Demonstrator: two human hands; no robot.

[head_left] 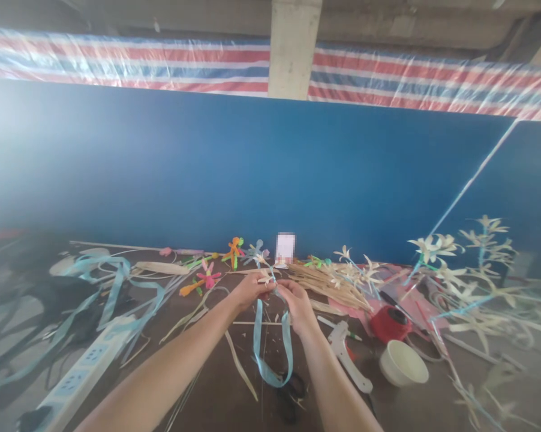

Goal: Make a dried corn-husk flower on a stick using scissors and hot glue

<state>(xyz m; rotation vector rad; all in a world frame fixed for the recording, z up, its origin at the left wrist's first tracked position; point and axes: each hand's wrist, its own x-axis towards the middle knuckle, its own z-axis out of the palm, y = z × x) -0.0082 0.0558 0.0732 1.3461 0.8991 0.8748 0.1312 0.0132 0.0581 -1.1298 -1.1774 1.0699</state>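
Note:
Both hands meet at the middle of the table, close together. My left hand [251, 289] is closed in a pinch around the stem of a small pale artificial flower [262, 259]. Just to its right, my right hand [295, 300] pinches a light blue ribbon [270, 377] against that stem. The ribbon hangs in a long loop below the hands, down towards a pair of black scissors [289, 396]. My fingertips partly hide where ribbon and stem meet.
On the right are a white glue gun [348, 354], a cream bowl [403, 363], a red round object [390, 324] and pale flower sprays [468, 288]. On the left lie a power strip [88, 366] and loose blue ribbon [115, 288]. Dried husks [328, 282] lie behind; a blue wall [234, 168] rises beyond.

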